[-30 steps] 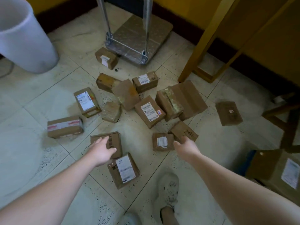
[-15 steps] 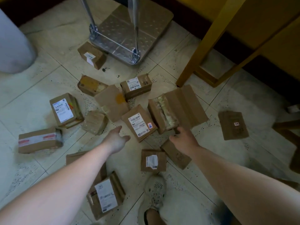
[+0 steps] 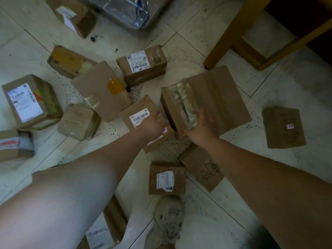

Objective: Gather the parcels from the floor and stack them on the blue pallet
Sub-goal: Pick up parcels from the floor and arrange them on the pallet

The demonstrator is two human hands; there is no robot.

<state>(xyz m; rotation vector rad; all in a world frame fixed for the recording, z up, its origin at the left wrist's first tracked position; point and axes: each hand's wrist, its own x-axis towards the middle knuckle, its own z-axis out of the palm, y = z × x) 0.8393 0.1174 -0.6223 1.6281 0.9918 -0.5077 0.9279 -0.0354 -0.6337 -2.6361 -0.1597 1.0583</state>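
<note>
Down on the tiled floor [image 3: 269,87], head view, the only view we have. Our right hand [image 3: 201,127] sits on the near end of the large parcel [image 3: 215,97]. Its fingers [image 3: 203,115] lie on the cardboard beside the shiny taped seam, fairly straight and slightly apart, with no wrap round an edge visible.

Our left hand [image 3: 152,124] rests over the labelled parcel [image 3: 138,116], fingertips heading into the gap between that box and the large one. They are blurred and partly hidden, so we cannot tell if they are apart or curled.

Key relation: the large parcel lies directly beyond the right fingers, touching them, and just to the right of the left fingers. Its taped seam, and as far as we can judge its long axis, runs from the right palm away from us. The right hand is nearer. We judge the left must get onto the parcel's left side face for a two-handed lift.

Behind both wrists, toward us: small labelled parcel [image 3: 167,177], scribbled parcel [image 3: 203,169], shoe [image 3: 168,221]. Well right of the right fingers: dark parcel [image 3: 283,126]. More parcels lie left of the left fingers. The blue pallet is not in frame and nothing is visibly stacked, so the task looks early.
</note>
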